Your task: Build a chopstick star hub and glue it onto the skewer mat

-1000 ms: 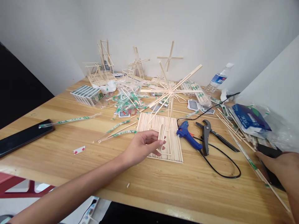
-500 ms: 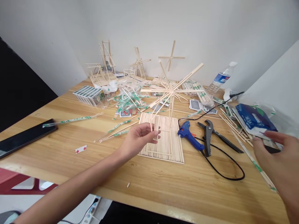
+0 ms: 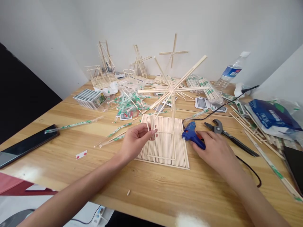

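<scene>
My left hand is closed in a pinch around upright wooden sticks at the left of a stick windmill. The windmill's blades fan out above a square base of sticks laid side by side. Blue and lying on its side right of the base is a hot glue gun, its nozzle pointing left. My right hand is closed over the gun's handle, with the fingertips partly hidden. Just beyond that hand lies a pair of grey-and-black cutters.
Plastic-wrapped sticks, a clear box and other stick models crowd the back. A water bottle and blue package stand right. A phone lies left; the gun's black cord loops at right.
My right hand has come left from beside the blue package onto the glue gun. My left hand still pinches the sticks, slightly further left. The camera view has shifted a little.
</scene>
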Available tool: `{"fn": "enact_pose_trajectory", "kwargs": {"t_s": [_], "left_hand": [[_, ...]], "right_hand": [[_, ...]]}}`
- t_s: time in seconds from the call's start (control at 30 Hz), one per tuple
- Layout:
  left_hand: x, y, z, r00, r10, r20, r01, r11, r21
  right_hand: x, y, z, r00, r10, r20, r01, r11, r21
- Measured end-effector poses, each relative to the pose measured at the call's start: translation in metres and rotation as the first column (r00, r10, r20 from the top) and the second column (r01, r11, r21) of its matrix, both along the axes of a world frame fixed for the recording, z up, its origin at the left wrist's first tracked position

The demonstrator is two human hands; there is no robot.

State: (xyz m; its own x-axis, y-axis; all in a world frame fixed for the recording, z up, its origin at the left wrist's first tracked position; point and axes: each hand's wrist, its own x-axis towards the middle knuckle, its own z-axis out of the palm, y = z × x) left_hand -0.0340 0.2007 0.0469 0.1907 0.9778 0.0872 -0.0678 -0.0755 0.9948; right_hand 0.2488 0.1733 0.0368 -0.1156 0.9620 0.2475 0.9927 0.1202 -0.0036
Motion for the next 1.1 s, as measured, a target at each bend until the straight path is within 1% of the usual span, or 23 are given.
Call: {"fn": "enact_pose_trajectory", "kwargs": {"t_s": [0.1,0.2,0.27,0.3,0.37,0.43,0.5,0.57,0.63,0.67,0.73,0.77,0.8,0.83,0.9,1.0,1.1], "left_hand": [[0.001,0.000,-0.003,0.998,0.055,0.026,-0.056,0.998,0.042],[0.000,0.001,-0.005,0.995,0.096,0.023,-0.098,0.993,0.070],[-0.002,0.004,-0.006,0.991,0.130,0.016,-0.131,0.987,0.088],[-0.004,0.006,-0.005,0.991,0.134,0.007,-0.135,0.986,0.096],[-0.010,0.012,-0.004,0.994,0.098,-0.038,-0.094,0.991,0.098],[-0.016,0.017,-0.003,0.990,0.017,-0.140,-0.005,0.996,0.084],[-0.021,0.020,-0.001,0.964,-0.043,-0.262,0.066,0.995,0.081],[-0.024,0.021,-0.002,0.927,-0.043,-0.373,0.095,0.988,0.122],[-0.024,0.020,-0.005,0.883,0.019,-0.470,0.092,0.973,0.213],[-0.024,0.019,-0.007,0.854,0.067,-0.516,0.093,0.956,0.279],[-0.021,0.018,-0.013,0.799,0.183,-0.573,0.106,0.895,0.434],[-0.020,0.018,-0.016,0.780,0.234,-0.580,0.119,0.855,0.505],[-0.019,0.019,-0.018,0.769,0.273,-0.578,0.134,0.815,0.564],[-0.018,0.019,-0.021,0.763,0.300,-0.572,0.148,0.781,0.607],[-0.018,0.022,-0.023,0.757,0.334,-0.561,0.164,0.735,0.658],[-0.022,0.026,-0.024,0.733,0.372,-0.569,0.185,0.696,0.694],[-0.029,0.032,-0.022,0.691,0.419,-0.589,0.215,0.659,0.720]], "right_hand": [[0.002,-0.003,-0.005,0.999,0.032,0.015,-0.032,0.999,0.011],[0.003,-0.004,-0.004,0.999,0.050,0.005,-0.051,0.994,0.100],[0.003,-0.006,0.000,0.999,0.014,-0.048,-0.006,0.984,0.175],[0.003,-0.007,0.004,0.996,-0.019,-0.088,0.036,0.981,0.192],[0.002,-0.011,0.012,0.977,-0.112,-0.180,0.142,0.977,0.159],[0.000,-0.015,0.019,0.941,-0.217,-0.260,0.245,0.966,0.081],[-0.004,-0.019,0.026,0.898,-0.305,-0.317,0.325,0.946,0.012],[-0.010,-0.023,0.031,0.853,-0.359,-0.378,0.374,0.927,-0.036],[-0.018,-0.027,0.035,0.769,-0.383,-0.512,0.393,0.915,-0.094],[-0.022,-0.028,0.037,0.702,-0.384,-0.600,0.392,0.911,-0.125],[-0.027,-0.030,0.038,0.535,-0.360,-0.764,0.370,0.913,-0.172],[-0.028,-0.030,0.038,0.463,-0.344,-0.817,0.347,0.918,-0.189],[-0.028,-0.030,0.037,0.413,-0.324,-0.851,0.320,0.927,-0.197],[-0.027,-0.030,0.035,0.383,-0.302,-0.873,0.290,0.937,-0.197],[-0.024,-0.029,0.030,0.346,-0.261,-0.901,0.226,0.955,-0.190],[-0.020,-0.029,0.025,0.261,-0.213,-0.942,0.130,0.974,-0.184],[-0.019,-0.030,0.023,0.187,-0.224,-0.956,0.050,0.975,-0.219]]}}
